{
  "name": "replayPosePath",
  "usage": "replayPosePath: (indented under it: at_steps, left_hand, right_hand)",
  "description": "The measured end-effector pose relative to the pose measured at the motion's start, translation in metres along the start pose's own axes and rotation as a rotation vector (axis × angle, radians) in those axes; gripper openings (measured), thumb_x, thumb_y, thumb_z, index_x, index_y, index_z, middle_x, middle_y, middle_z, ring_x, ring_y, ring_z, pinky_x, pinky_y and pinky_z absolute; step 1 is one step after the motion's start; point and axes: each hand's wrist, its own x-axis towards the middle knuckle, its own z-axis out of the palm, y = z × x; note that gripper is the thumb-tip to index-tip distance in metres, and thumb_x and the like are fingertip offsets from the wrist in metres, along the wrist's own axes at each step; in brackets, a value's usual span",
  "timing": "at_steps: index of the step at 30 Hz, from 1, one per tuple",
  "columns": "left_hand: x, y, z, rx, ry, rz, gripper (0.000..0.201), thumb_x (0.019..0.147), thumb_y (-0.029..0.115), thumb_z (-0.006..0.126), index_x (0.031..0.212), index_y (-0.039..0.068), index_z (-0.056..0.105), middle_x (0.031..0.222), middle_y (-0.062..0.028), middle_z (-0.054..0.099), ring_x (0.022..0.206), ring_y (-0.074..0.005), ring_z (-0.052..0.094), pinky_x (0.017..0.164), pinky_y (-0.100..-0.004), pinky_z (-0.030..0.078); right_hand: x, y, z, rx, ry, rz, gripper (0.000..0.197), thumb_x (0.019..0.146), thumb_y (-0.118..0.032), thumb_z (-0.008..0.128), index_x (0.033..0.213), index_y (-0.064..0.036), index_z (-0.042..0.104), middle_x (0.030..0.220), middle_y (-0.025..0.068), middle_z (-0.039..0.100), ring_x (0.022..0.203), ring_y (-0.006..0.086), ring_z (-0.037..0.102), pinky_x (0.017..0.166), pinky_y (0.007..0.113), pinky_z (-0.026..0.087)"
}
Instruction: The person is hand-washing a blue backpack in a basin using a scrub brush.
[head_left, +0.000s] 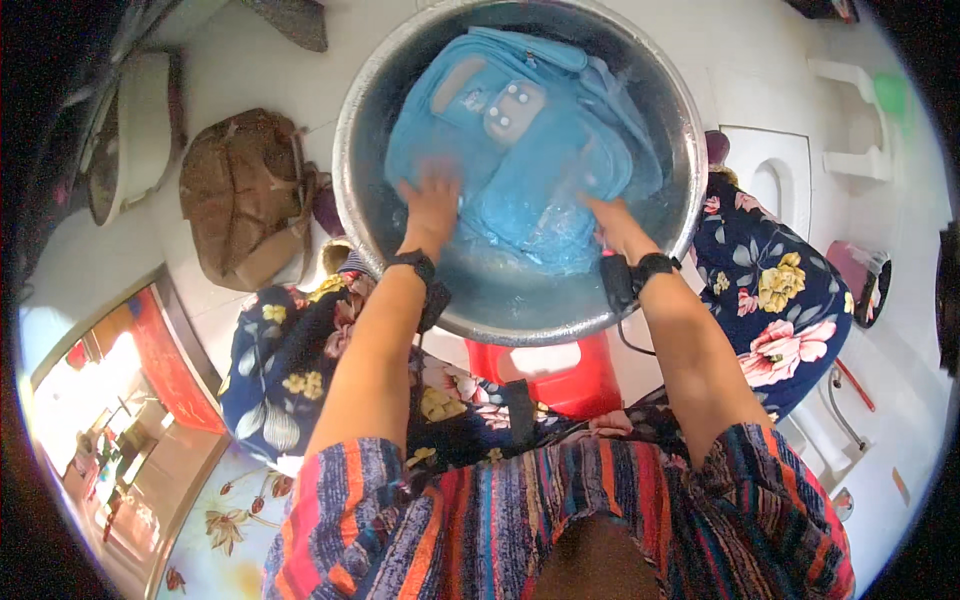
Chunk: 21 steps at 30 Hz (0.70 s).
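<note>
Hands work in a wide metal basin point(362, 150) at twelve o'clock of the seated person, where a light blue backpack point(520, 140) lies soaked, filling most of the bowl with its front pockets facing up. Left hand point(432, 205), blurred, presses down on the pack's lower left edge, fingers spread flat on the wet cloth. Right hand point(615, 225) bears on its lower right corner; whether those fingers pinch the fabric I cannot tell. Each wrist carries a black band. The basin rests above a red plastic stool point(580, 375) between flower-printed knees. At nine o'clock of the basin a brown bag point(245, 195) lies on the white tiled floor point(760, 60).
</note>
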Motion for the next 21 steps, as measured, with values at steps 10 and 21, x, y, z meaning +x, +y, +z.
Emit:
replayPosePath:
  at_steps: [10, 21]
  left_hand:
    - [-0.052, 0.011, -0.013, -0.216, 0.074, 0.007, 0.042, 0.071, 0.017, 0.062, 0.11, 0.006, 0.049, 0.116, -0.0163, 0.048, 0.105, -0.0382, 0.048, 0.073, -0.0447, 0.051]
    - [-0.076, 0.013, -0.083, -0.293, 0.079, -0.022, 0.02, 0.075, 0.027, 0.058, 0.081, 0.008, 0.065, 0.088, -0.0112, 0.064, 0.092, -0.0297, 0.058, 0.073, -0.0394, 0.05]
  right_hand:
    - [-0.103, -0.041, -0.013, 0.281, -0.366, -0.077, 0.033, 0.071, -0.027, 0.066, 0.088, -0.0042, 0.05, 0.049, 0.0057, 0.042, 0.038, 0.0171, 0.039, 0.036, 0.03, 0.032]
    - [-0.132, -0.1, -0.037, 0.679, -0.397, -0.199, 0.034, 0.077, -0.028, 0.067, 0.091, -0.0071, 0.044, 0.072, 0.0108, 0.054, 0.037, 0.0125, 0.036, 0.036, 0.027, 0.036]
